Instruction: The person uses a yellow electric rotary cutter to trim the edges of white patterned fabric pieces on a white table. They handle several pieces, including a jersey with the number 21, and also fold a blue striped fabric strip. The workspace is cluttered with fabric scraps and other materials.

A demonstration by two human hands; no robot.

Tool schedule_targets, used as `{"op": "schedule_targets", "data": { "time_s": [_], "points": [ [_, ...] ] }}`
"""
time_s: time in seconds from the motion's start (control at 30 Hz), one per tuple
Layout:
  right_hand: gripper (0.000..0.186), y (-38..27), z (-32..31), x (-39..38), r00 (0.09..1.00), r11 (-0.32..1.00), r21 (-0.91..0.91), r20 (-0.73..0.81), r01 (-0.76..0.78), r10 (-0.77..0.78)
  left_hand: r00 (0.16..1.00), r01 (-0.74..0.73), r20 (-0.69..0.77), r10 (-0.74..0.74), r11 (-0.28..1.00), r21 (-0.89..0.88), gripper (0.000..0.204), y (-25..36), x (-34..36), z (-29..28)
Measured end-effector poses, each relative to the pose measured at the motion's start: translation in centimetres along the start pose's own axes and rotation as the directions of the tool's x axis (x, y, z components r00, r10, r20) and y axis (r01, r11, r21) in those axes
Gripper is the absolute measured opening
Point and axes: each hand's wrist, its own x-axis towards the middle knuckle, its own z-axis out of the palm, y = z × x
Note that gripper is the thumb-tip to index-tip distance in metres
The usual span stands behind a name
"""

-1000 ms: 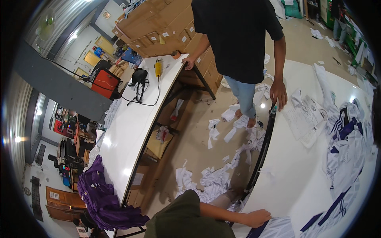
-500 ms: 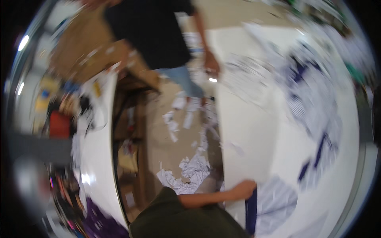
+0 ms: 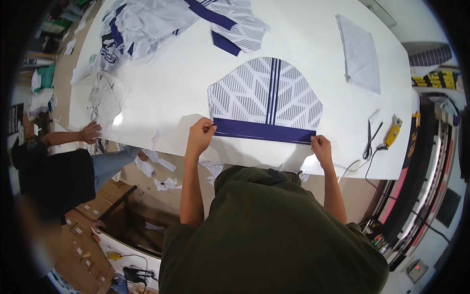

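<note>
A sleeve-shaped fabric piece (image 3: 245, 100) lies flat near the front edge of the white table (image 3: 166, 98). It is white with a grey striped geometric pattern, three dark stripes down its middle and a navy band (image 3: 264, 131) along its near edge. My left hand (image 3: 199, 137) pinches the band's left corner between thumb and fingers. At the opposite corner, the fingertips of my right hand (image 3: 321, 151) are closed on the band's right end. Between my hands the band runs nearly straight.
Patterned fabric pieces (image 3: 152, 27) are heaped at the far left, with paper sheets (image 3: 105, 100) nearer. Pale folded fabric (image 3: 361, 56) lies far right. Black scissors (image 3: 369, 142) and a corded yellow tool (image 3: 392, 133) sit right. A co-worker's hand (image 3: 91, 132) rests at the table's left edge.
My view has swung round from the blurred aisle to face the table squarely. One hand showed at the navy band before; now both hold its ends.
</note>
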Motion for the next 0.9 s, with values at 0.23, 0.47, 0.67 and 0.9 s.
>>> {"op": "schedule_targets", "data": {
  "time_s": [0.23, 0.47, 0.67, 0.9],
  "points": [
    [0.025, 2.1, 0.4, 0.1, 0.990, 0.993, -0.029, -0.076, 0.118, -0.120, 0.998, 0.030, 0.046, -0.036, 0.992, 0.126, 0.017, -0.4, 0.2, 0.2],
    [0.026, 1.5, 0.3, 0.0, 0.972, 0.971, -0.102, -0.077, 0.215, -0.223, 0.999, -0.008, 0.049, -0.002, 0.982, 0.191, 0.015, -0.6, 0.2, 0.2],
    [0.026, 0.1, -0.6, -0.5, 0.984, 0.973, -0.169, -0.055, 0.160, -0.172, 0.997, -0.011, 0.072, -0.005, 0.974, 0.227, 0.015, -0.1, 0.1, 0.3],
    [0.027, 0.0, -0.3, -0.6, 0.982, 0.975, -0.146, -0.063, 0.169, -0.179, 0.989, 0.028, 0.132, -0.066, 0.962, 0.271, 0.017, -0.2, 0.5, -0.6]
  ]
}}
